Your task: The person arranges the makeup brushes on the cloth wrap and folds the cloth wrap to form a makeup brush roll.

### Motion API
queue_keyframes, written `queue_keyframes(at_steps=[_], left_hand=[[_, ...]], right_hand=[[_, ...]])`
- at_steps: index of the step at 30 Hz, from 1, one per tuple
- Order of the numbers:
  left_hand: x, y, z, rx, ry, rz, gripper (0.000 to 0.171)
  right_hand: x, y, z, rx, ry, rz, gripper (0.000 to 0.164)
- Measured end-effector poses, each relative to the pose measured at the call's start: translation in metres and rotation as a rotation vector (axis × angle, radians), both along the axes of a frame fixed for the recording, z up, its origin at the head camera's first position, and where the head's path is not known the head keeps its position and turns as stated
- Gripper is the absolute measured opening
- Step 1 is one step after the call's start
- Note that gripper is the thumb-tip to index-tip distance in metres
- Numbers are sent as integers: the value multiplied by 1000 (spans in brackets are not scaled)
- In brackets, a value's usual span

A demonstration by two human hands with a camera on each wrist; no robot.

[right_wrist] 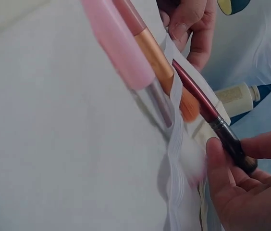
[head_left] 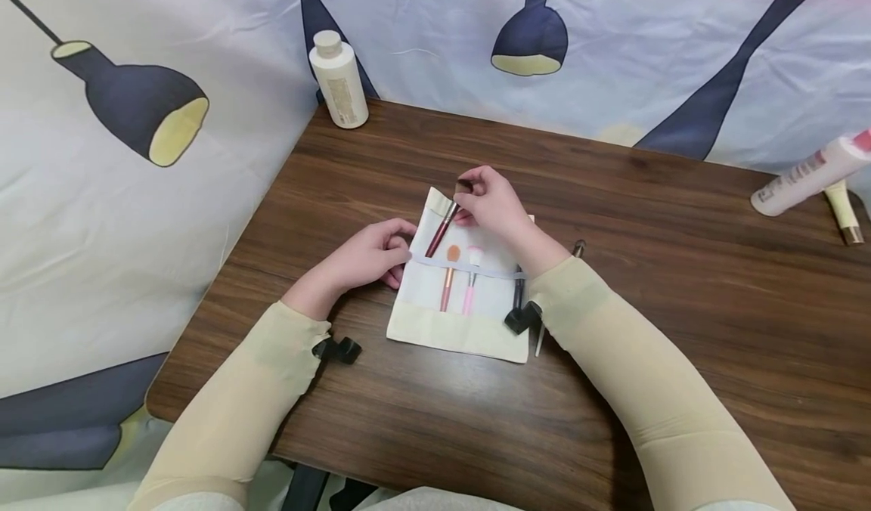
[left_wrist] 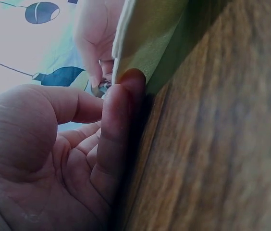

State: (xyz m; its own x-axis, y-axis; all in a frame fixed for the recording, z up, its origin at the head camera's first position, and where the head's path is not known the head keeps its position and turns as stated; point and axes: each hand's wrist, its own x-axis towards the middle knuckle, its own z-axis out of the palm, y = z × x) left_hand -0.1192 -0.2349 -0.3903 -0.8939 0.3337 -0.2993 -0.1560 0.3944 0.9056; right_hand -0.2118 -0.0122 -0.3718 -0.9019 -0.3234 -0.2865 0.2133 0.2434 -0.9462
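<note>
A white and cream cloth brush roll (head_left: 435, 331) lies unfolded on the table. My left hand (head_left: 370, 254) pinches its left edge between thumb and fingers, beside the elastic band (right_wrist: 175, 154). Above the band, my right hand (head_left: 491, 199) holds a dark red makeup brush (head_left: 441, 237) near its bristle end. That brush slants, its handle tip down at the elastic in the right wrist view. An orange-bristled brush (head_left: 447, 284), a pink brush (head_left: 469, 288) and a black brush (head_left: 519, 288) sit side by side under the band, the black one partly hidden by my right wrist.
Another brush (head_left: 579, 248) lies right of the roll, mostly hidden under my right forearm. A white bottle (head_left: 342, 88) stands at the back left corner. On the far right are a pink-capped bottle (head_left: 803, 178) and a small cream tube (head_left: 844, 210).
</note>
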Motion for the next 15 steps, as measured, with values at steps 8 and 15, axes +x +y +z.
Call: queue_keyframes(at_steps=[8,15], left_hand=[[-1,2,-2,-3,5,-2,39],[0,0,0,-4,6,1,39]], right_hand=[[7,-6,0,41,7,64,33],[9,-11,-4,55,-2,136,24]])
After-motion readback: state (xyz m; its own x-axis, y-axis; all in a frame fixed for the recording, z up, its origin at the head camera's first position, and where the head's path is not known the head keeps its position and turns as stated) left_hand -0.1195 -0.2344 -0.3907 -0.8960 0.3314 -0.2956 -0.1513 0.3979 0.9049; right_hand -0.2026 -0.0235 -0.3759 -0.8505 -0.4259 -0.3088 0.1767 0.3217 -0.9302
